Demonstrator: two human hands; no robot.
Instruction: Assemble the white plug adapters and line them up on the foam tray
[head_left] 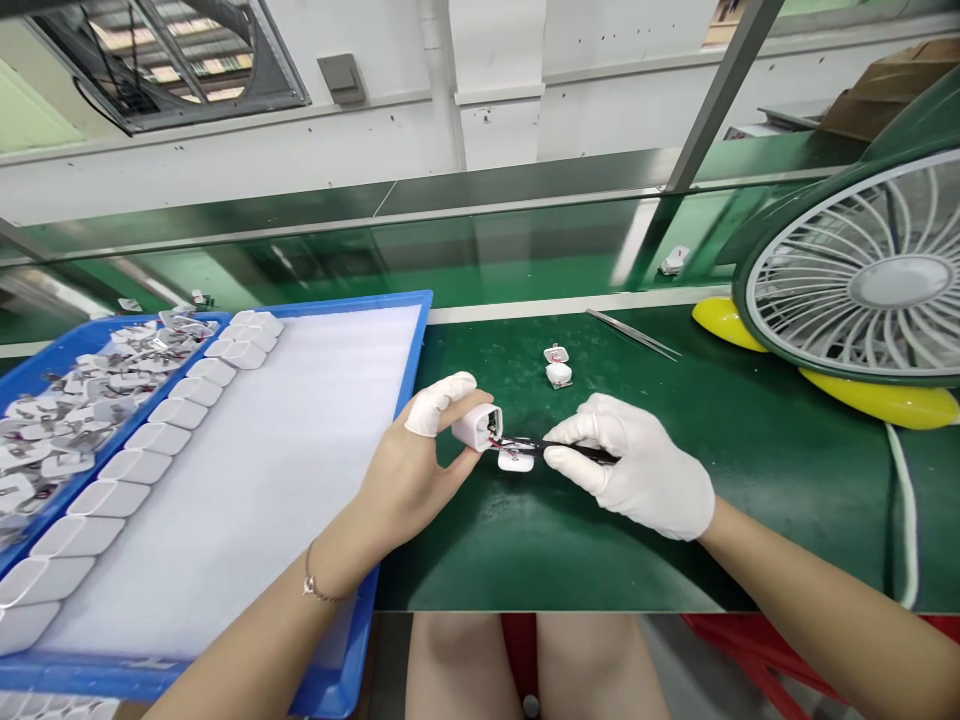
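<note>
My left hand (424,455), with a white cover on one finger, grips a small white plastic housing (472,428) between finger and thumb. The housing's open end faces right and shows wires and parts inside. My right hand (634,465), in a white glove, pinches a pair of black tweezers (581,451). The tweezers point left, with their tips at thin wires by the housing's mouth. Just below the tips is a white cap (516,461) with red marks; whether it hangs from the wires or rests on the table, I cannot tell.
A blue tray (409,370) at left holds a row of white housings (157,438). Beyond it, another blue tray (105,322) is heaped with small white parts. On the green table (480,560) lie two small white pieces (558,374) and metal tweezers (634,333). A fan (892,285) stands right.
</note>
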